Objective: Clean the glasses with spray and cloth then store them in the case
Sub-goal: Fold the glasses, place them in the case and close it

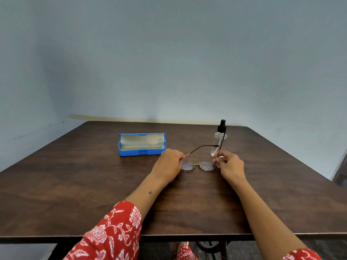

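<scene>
The glasses, thin metal-framed with brown temple arms, are lenses-down on the dark wooden table. My left hand grips the left hinge end. My right hand pinches the right hinge end. One temple arm slants up to the right, the other stands nearly upright in front of the spray bottle, a clear bottle with a black pump top just behind my right hand. The blue case lies open at the left, showing a tan cloth or lining inside.
A pale blue wall runs close behind the table's far edge. The table's near edge lies below my forearms, with a dark metal frame showing underneath it. Red floral sleeves cover my upper arms.
</scene>
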{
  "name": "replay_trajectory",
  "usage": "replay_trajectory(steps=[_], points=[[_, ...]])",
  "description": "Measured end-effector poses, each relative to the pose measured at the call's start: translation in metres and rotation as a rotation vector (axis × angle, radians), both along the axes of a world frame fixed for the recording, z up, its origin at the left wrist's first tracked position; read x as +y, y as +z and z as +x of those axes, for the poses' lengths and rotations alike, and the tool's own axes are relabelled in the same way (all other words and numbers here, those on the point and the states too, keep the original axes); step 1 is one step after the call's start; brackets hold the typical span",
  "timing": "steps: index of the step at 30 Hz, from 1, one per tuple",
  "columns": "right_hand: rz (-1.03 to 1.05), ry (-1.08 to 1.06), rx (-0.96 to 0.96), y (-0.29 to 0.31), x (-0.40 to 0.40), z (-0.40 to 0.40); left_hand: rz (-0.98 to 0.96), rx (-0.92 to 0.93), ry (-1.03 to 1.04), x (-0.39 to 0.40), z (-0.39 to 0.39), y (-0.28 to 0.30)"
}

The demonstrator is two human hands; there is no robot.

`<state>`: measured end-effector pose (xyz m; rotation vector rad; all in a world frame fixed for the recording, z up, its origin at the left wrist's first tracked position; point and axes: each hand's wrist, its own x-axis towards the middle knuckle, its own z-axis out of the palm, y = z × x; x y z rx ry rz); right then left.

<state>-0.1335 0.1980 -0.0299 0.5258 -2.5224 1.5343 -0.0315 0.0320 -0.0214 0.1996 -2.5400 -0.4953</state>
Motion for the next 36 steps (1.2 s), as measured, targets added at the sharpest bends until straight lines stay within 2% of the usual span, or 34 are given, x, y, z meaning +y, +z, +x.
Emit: replay_trajectory(steps=[6,15,20,24,27,32,36], points=[[-0.042,0.146,-0.088,0.003,0.011,-0.009,-0.188,-0.122,-0.008,-0.002,-0.003,0.001],[0.053,0.304,-0.16,0.015,0.018,-0.017,-0.223,-0.111,-0.02,-0.004,0.001,-0.001],[0.345,0.26,0.047,0.027,0.012,-0.011,-0.213,-0.116,-0.02,-0.002,0.002,-0.001],[0.568,0.23,0.176,0.035,0.0,-0.006,-0.147,-0.106,-0.011,-0.004,0.003,-0.002],[0.665,0.209,0.202,0.036,-0.007,-0.003,-0.054,-0.067,-0.025,-0.005,0.004,-0.002],[0.741,0.191,0.247,0.033,-0.012,-0.003,0.19,0.063,0.081,-0.012,0.004,-0.008],[0.779,0.177,0.277,0.033,-0.013,-0.002,0.293,0.104,0.134,-0.016,0.005,-0.01]])
